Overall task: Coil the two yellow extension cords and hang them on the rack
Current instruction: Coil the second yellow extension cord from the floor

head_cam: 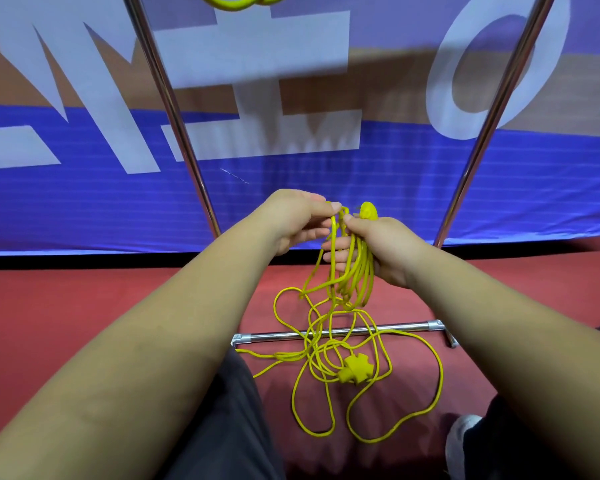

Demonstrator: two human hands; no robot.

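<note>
1. One yellow cord (243, 1) looks hung already at 12 o'clock, and the second cord (355, 372) is mid-coil.
2. Right hand (385, 251) grips the loop bundle. Left hand (298, 220) pinches one strand beside it.
3. Next up, I'd guess: gather the slack on the floor (84, 289) at 6 o'clock.
4. It's draped over the rack's base bar (274, 336), so that's the snag risk. Between the poles (174, 116) looks open.

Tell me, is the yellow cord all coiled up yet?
Only partly. The right hand holds several loops of the yellow cord, but the rest lies tangled on the red floor.
</note>
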